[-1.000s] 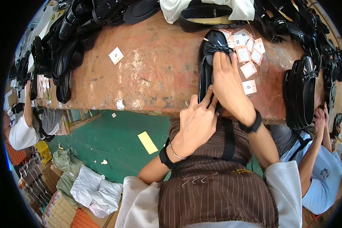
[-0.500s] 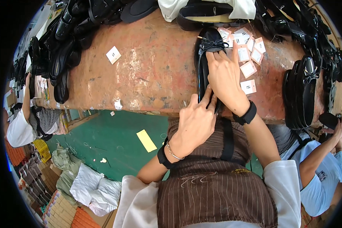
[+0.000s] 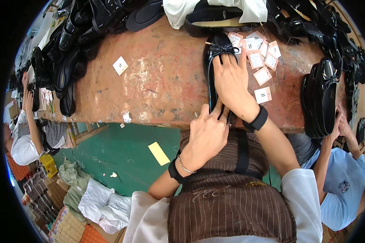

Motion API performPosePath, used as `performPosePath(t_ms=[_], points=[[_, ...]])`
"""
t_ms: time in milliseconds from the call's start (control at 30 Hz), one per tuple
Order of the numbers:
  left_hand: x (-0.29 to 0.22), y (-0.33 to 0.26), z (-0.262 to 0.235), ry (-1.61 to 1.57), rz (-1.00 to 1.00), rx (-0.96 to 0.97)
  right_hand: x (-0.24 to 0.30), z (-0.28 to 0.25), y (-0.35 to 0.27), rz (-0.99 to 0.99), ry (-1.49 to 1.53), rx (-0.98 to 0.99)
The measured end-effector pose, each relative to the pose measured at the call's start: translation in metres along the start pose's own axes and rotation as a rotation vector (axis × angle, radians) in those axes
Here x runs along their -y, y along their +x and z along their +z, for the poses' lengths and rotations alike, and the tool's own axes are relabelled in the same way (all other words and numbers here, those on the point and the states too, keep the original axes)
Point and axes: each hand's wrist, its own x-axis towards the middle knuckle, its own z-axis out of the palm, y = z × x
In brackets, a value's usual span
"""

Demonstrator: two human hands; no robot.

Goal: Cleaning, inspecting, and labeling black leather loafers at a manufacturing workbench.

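A black flat shoe [image 3: 209,69] with a thin bow lies on the worn brown table, its toe pointing away from me. My right hand [image 3: 232,83] reaches over it with fingers stretched out. Some fingertips go into the opening behind the bow, and one finger stands apart along the right side. At the heel, near the table's front edge, my left hand [image 3: 209,131] grips the shoe, with fingers at the opening and the thumb by the outer left side. My hands hide most of the insole and heel. Several pink-and-white tags [image 3: 255,59] lie just right of the toe.
A single tag [image 3: 120,65] rests on the table [image 3: 158,81] at the left. Black shoes are heaped at the far left [image 3: 71,69], with a stack of flats [image 3: 318,101] at the right. A large black shoe [image 3: 209,20] with white cloth stands beyond. People work at both sides.
Both my hands stay at the shoe, nearly unmoved, while the view shifts slightly. The person at the right now has hands by the stack of flats; the person at the left has moved their arms.
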Motion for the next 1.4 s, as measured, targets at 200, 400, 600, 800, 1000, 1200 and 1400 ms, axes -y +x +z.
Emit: performPosePath(t_ms=[200, 400, 600, 800, 1000, 1200, 1400], points=[[0.001, 0.001, -0.004, 0.036, -0.026, 0.029, 0.002, 0.019, -0.023, -0.096, -0.150, -0.302], [-0.003, 0.003, -0.003, 0.026, -0.009, -0.005, -0.003, 0.005, 0.015, 0.022, -0.045, 0.075], [0.000, -0.001, -0.003, 0.039, -0.027, 0.063, -0.002, 0.019, 0.013, -0.051, -0.102, -0.014], [-0.006, 0.004, -0.009, 0.080, -0.033, 0.031, -0.006, 0.016, 0.018, -0.148, -0.089, 0.131], [0.001, 0.003, -0.007, 0.029, 0.019, -0.072, -0.041, -0.012, -0.031, -0.396, 0.494, -0.226], [0.040, 0.017, -0.001, -0.534, -0.453, -0.250, -0.135, -0.154, -0.145, 0.309, 0.449, -0.720], [0.054, 0.032, -0.019, -1.413, -0.556, 0.218, -0.296, -0.129, -0.259, 0.561, -0.397, 0.123]])
